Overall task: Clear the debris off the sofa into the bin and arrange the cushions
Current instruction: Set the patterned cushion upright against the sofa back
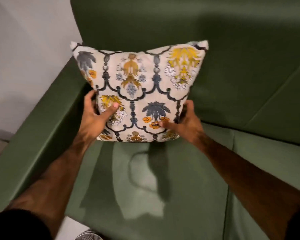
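Sleeves: dark fabric shows at both bottom corners, ending above bare forearms that reach forward over the sofa.
Floor: a pale strip shows at the bottom edge in front of the sofa, with a patterned grey item point(88, 235) partly in view; I cannot tell what it is.
Seat cushion: the green sofa seat point(145, 179) fills the near middle, with arm shadows across it and a seam to its right where the next seat begins.
Left hand: the left hand point(95, 113) is closed on the cushion's lower left edge, thumb pressed flat on the printed front, fingers wrapped round the side and out of sight.
Right hand: the right hand point(185, 120) is closed on the lower right edge in the same manner, thumb lying across the front near an orange flower, fingers curled behind the side.
Cushion: the patterned cushion point(139, 87) stands upright at the left end of the sofa, close to the backrest, cream with dark scrolls and yellow, orange and grey-blue flowers; whether its bottom edge rests on the seat or is just above it is unclear.
Armrest: the green armrest point(35, 148) runs along the left, just beside the cushion.
Backrest: the sofa back point(163, 23) rises behind the cushion.
Wall: a pale wall point(24, 49) lies beyond the armrest.
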`<act>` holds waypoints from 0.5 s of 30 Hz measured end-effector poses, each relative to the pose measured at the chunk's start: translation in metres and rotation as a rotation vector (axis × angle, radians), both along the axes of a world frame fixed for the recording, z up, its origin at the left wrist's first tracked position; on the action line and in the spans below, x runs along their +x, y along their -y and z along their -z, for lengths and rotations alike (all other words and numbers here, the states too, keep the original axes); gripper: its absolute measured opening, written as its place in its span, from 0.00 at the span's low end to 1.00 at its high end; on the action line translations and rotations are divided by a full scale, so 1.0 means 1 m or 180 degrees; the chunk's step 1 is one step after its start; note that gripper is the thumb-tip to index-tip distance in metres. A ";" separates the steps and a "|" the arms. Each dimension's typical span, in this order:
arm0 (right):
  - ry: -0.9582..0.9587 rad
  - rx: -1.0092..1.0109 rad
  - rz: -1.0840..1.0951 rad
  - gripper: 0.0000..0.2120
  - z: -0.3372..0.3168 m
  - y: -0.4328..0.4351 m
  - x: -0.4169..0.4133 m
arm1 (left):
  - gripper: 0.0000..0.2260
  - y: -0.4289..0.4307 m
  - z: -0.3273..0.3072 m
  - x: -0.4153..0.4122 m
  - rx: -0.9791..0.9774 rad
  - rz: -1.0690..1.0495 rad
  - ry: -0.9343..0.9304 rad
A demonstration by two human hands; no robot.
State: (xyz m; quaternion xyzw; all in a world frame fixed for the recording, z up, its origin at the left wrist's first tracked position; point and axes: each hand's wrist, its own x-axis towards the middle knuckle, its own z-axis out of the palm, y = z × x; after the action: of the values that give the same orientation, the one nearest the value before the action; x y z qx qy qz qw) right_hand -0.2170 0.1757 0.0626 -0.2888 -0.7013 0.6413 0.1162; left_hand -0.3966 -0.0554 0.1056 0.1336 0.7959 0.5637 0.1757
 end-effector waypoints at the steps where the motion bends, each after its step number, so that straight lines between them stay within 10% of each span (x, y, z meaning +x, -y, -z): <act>1: -0.0106 -0.0137 0.0209 0.39 0.003 -0.005 0.020 | 0.42 -0.014 -0.001 0.007 -0.0064 0.0190 0.0025; 11: -0.0118 -0.0215 0.0822 0.39 -0.005 -0.049 0.156 | 0.28 -0.092 0.005 0.091 -0.0260 0.0962 0.0001; 15: 0.0094 -0.0553 0.1431 0.40 0.001 -0.052 0.240 | 0.16 -0.079 0.022 0.135 0.0026 -0.0136 -0.0658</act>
State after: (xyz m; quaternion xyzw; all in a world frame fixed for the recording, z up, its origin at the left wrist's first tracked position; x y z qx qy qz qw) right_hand 0.0226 0.2278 0.0615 -0.4559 -0.5633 0.6529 0.2204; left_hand -0.2616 0.0236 0.0832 0.1748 0.8102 0.5538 0.0801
